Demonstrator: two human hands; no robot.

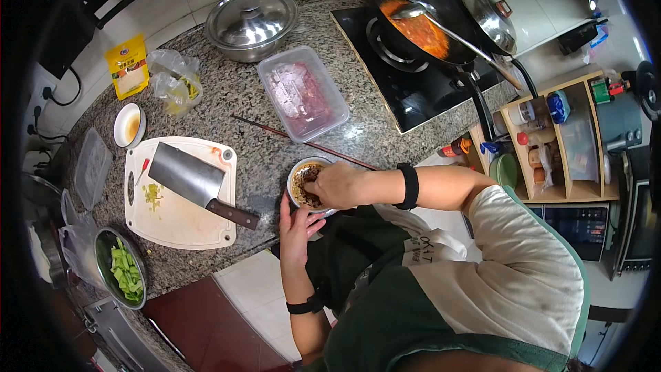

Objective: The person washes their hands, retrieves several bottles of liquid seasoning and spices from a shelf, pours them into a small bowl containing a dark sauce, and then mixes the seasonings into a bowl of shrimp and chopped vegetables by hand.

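Observation:
A small metal bowl [293, 201] stands at the counter's front edge, with a dark, oily, grainy mixture [304, 178] inside. My left hand [295, 225] holds the bowl from its near left side, fingers along the wall. Reaching in from the right, my right hand [338, 186] has its fingers bent down into the mixture. The fingertips are hidden, so anything pinched there cannot be told. Behind the bowl lie thin dark-red chopsticks [315, 145], running under or behind my right hand. Just beyond them sits a lidded clear plastic box [304, 94] of pinkish-red raw meat.
At left, a cleaver [188, 173] lies on a white cutting board [178, 235] beside chopped bits [153, 196]. Nearby are a bowl of cut greens [125, 271] and a small sauce bowl [128, 125]. A lidded steel pot [251, 20] stands behind. A wok [449, 26] holds red sauce and a ladle.

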